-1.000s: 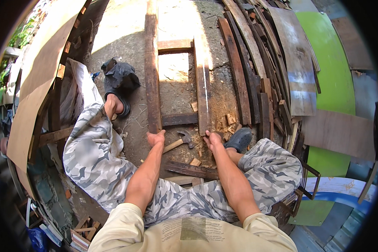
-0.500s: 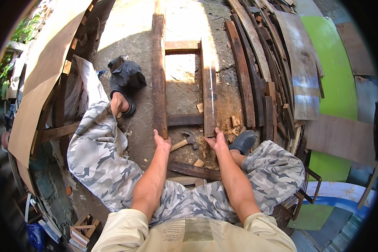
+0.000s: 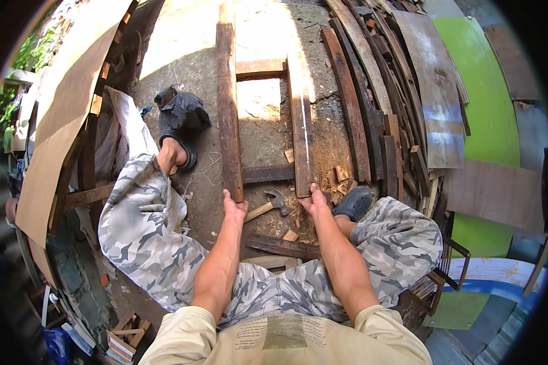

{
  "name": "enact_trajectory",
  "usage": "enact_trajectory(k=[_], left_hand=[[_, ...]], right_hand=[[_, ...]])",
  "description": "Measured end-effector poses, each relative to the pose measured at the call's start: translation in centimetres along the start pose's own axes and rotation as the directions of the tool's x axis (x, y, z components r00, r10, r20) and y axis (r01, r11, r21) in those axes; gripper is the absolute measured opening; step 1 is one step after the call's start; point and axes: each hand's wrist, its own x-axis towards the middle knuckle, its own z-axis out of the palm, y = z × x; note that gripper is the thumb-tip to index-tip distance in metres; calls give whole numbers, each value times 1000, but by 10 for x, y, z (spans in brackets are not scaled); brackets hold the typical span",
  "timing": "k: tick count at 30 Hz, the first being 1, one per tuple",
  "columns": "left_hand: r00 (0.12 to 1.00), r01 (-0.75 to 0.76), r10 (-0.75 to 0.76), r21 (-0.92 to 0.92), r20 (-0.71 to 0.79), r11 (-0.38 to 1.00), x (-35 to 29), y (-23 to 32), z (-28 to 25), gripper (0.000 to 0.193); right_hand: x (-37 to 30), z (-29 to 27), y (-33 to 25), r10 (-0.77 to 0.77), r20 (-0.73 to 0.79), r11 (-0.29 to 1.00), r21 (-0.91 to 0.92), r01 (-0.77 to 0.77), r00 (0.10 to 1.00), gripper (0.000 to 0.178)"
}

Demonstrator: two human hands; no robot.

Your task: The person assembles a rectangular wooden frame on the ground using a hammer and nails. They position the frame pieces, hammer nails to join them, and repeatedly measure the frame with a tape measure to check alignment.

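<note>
Two rails (image 3: 228,115) joined by two crosspieces (image 3: 260,67), left hand (image 3: 233,207) and right hand (image 3: 313,201) gripping their near ends, hammer (image 3: 269,205) idle between.

Green panel (image 3: 478,91), stacked old planks (image 3: 377,91), black bag (image 3: 182,109), cardboard sheet (image 3: 61,121)

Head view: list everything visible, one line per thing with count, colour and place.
wooden frame: one, dark brown, two long rails with two crosspieces, on the ground ahead
hammer: one, wooden handle and dark head, between the hands
wood offcuts: several, pale, by the right rail
stacked planks: many, brown, right of the frame
green panel: one, far right
cardboard sheet: one, tan, far left
black bag: one, beside the left foot
left hand: on the near end of the left rail
right hand: on the near end of the right rail
</note>
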Motion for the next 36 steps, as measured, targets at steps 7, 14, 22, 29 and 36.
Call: enact_trajectory(k=[7,14,22,29,36], left_hand=[[999,-4,2,47,36,999,-5,-1,0,86],[1000,16,-17,50,6,999,-10,5,8,84],[897,-253,421,629,-133,736,-15,18,5,87],[838,-186,458,945,296,-271,-83,19,36,104],[676,-179,666,948,314,-265,-71,-5,28,94]], right_hand=[[21,-8,3,-35,-30,998,47,37,999,36],[-7,1,0,-170,-139,934,-338,115,975,50],[-66,39,10,-513,342,-165,-939,301,788,103],[-42,23,16,-605,350,-208,-937,282,715,95],[-49,23,21,-619,330,-182,-943,279,713,94]])
